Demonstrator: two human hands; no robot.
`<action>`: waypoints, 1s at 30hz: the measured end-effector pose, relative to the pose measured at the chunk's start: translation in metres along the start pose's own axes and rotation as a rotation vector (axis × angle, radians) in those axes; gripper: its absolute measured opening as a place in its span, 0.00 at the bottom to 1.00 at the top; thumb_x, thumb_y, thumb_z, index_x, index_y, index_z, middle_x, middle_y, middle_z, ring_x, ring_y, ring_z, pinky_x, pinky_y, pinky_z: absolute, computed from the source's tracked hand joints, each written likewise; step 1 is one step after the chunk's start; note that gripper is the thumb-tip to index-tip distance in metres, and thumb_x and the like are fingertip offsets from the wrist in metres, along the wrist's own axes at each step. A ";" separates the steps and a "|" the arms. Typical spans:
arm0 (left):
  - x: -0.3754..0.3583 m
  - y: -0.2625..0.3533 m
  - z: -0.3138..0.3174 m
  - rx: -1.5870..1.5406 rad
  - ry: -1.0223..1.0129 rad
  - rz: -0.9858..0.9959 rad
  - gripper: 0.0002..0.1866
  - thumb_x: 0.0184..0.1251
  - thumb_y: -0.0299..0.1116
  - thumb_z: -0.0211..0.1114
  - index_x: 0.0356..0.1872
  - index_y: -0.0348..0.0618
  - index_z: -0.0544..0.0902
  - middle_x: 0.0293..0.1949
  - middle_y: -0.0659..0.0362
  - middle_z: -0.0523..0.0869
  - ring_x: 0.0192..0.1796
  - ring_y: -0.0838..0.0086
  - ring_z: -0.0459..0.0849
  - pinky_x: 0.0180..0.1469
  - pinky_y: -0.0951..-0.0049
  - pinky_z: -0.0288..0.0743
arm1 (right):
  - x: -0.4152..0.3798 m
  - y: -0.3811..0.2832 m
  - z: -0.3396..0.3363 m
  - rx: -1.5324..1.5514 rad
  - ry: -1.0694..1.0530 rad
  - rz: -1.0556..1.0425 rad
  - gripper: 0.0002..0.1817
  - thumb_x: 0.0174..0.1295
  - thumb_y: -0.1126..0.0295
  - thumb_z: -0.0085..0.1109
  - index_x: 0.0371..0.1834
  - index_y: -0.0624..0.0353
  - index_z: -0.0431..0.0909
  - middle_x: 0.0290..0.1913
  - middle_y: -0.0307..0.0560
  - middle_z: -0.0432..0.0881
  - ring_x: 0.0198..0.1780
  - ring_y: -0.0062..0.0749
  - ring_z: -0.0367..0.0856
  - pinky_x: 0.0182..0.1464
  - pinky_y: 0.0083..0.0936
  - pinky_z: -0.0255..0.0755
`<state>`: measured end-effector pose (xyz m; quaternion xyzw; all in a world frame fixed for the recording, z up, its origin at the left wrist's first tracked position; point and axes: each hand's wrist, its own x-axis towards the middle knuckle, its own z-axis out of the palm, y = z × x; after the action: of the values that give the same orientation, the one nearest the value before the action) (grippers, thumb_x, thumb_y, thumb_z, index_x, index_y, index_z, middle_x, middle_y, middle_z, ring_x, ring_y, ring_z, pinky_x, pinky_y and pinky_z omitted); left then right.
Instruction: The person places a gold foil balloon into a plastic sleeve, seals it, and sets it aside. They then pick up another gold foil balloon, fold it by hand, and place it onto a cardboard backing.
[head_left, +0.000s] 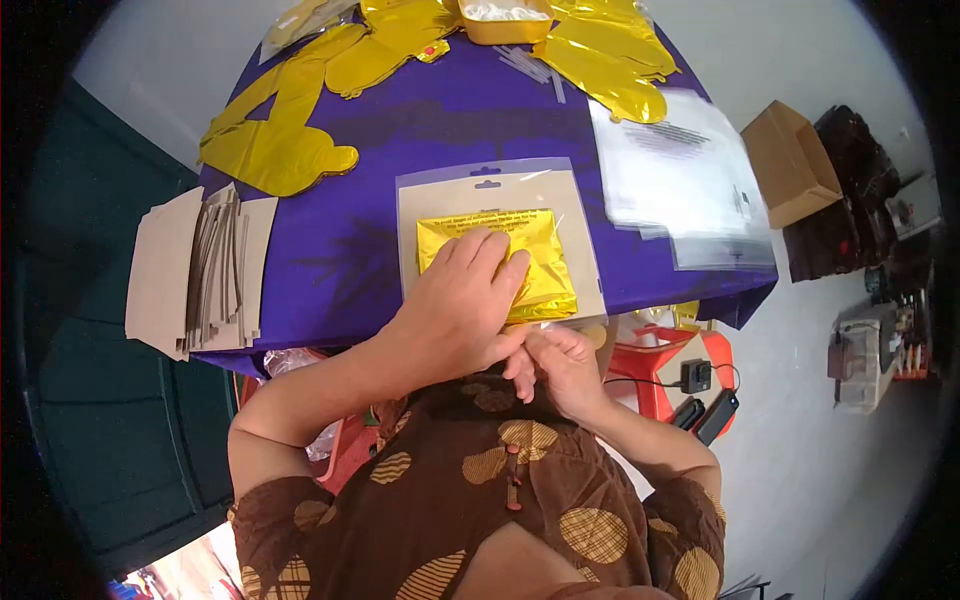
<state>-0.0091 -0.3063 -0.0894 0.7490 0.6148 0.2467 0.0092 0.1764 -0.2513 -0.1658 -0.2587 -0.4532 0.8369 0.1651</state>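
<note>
Purple cloth [345,215], smooth and faintly shadowed, covers a table whose near edge runs in front of the seated person. Smooth pale flooring lies to the right, and dark green panelling [90,300] stands at 9 o'clock. Directions are taken from the gold foil packet [543,262].

The packet is roughly square, folded, glossy and creased. It lies at the near edge of the table inside a clear plastic bag [408,205], against a flat tan card insert [555,192]. The bag has a shaped hanging hole at 12 o'clock and small dark print across the foil.

The left hand [465,285] is palm down on the packet, open, fingers lightly bent and close together, gripping nothing visible. The right hand [565,368] is at 5 o'clock, by the bag's near edge, fingers curled and thumb close to the index finger; whether it pinches anything cannot be told.

A fanned stack of matte tan cards [162,270] lies at 9 o'clock. Flat gold foil balloons [275,155] with rounded lobes lie at 10 o'clock, further foil pieces [605,60] at 1. A yellow plastic tub [505,32] with white contents stands at 12, near slim translucent strips [530,68]. Clear plastic sleeves [670,165] overlap at 2. Off the table, an open corrugated carton [785,165] sits between 2 and 3; a red plastic stool [645,372] and small black camera [696,376] are at 4.
</note>
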 end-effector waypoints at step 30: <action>-0.004 0.009 0.011 0.071 0.147 -0.135 0.37 0.43 0.34 0.75 0.58 0.32 0.72 0.56 0.41 0.74 0.61 0.46 0.72 0.64 0.51 0.67 | 0.004 -0.002 -0.001 -0.019 -0.135 0.084 0.18 0.78 0.65 0.42 0.43 0.68 0.78 0.27 0.50 0.85 0.20 0.26 0.80 0.21 0.20 0.73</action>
<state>0.0023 -0.3086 -0.0973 0.6858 0.6711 0.2778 -0.0457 0.1735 -0.2475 -0.1657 -0.2219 -0.4598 0.8544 0.0965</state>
